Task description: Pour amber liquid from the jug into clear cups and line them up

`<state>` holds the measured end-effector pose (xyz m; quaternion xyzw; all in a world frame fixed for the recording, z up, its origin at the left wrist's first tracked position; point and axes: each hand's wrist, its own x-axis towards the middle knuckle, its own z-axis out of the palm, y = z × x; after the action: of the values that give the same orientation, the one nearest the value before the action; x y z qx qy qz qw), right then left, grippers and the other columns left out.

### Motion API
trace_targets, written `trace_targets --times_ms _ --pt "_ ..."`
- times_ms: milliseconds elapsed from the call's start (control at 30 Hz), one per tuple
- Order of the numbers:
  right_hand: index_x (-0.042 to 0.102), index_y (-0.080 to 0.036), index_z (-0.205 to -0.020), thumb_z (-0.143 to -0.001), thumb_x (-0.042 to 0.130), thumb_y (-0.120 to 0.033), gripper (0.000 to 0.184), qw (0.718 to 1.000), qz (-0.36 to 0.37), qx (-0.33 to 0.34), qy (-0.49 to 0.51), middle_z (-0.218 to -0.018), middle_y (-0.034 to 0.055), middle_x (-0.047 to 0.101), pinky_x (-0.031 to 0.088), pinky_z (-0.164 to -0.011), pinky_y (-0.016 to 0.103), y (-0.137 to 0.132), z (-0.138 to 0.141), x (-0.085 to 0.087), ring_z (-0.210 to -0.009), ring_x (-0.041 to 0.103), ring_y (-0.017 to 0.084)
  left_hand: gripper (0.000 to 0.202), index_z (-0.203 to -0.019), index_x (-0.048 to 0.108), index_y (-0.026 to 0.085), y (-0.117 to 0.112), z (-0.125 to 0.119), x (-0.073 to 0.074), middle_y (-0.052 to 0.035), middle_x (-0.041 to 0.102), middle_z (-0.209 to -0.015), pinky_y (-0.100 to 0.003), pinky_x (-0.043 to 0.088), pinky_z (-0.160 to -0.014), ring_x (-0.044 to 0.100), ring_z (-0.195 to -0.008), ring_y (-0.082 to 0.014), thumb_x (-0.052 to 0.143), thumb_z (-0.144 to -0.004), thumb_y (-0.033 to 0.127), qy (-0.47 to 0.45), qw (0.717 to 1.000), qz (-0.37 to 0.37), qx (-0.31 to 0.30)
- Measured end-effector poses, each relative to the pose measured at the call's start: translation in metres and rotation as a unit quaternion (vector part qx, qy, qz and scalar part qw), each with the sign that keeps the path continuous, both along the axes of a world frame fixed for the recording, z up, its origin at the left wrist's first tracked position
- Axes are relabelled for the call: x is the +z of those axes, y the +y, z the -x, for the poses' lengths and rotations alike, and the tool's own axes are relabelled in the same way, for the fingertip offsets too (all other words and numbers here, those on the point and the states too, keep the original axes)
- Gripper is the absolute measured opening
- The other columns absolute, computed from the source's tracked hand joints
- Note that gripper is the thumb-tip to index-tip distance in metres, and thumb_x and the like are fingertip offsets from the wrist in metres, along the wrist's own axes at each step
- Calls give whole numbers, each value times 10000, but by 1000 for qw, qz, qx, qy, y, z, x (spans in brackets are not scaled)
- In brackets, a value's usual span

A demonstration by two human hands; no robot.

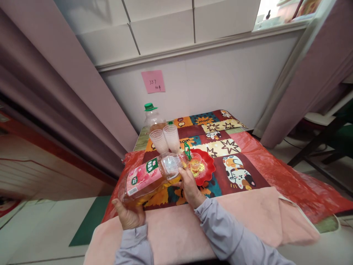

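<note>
Pink-labelled bottle (145,180) held tilted between both hands: base cupped by left hand (129,216), neck gripped by right hand (190,186). Clear cup (195,162) set in red plate (208,176) just beyond right hand, near bottle mouth. Cup stacks (171,138) placed beyond both hands.

left hand (129,216), right hand (190,187): tilted bottle (145,177) | cup (195,162) in red dish (210,168)

The clear, pink-labelled juice bottle (145,176) of amber liquid tilts nearly level, neck pointing right toward a small transparent plastic cup (195,162).
</note>
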<state>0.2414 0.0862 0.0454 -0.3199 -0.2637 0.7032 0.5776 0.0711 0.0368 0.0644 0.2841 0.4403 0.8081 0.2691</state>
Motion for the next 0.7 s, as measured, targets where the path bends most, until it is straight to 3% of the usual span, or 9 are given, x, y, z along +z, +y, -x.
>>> trace_targets --times_ms 400,700 --pt "634 -260 -1208 -856 701 -546 458 1000 -2 5 10 -1285 49 704 646 -656 291 0 1 0 -1111 682 245 871 -1370 680 202 2 0 -1 -139 656 -1452 -475 537 -1083 590 -1362 -358 551 -810 855 -12 1000 -1 2" --pt "642 -279 -1223 -840 715 -556 478 1000 -3 2 7 -1276 35 710 653 -654 314 0 1 0 -1141 684 261 848 -1341 693 214 1 -1 1 -126 669 -1436 -490 519 -1115 586 -1372 -349 579 -795 853 -17 1000 3 7"
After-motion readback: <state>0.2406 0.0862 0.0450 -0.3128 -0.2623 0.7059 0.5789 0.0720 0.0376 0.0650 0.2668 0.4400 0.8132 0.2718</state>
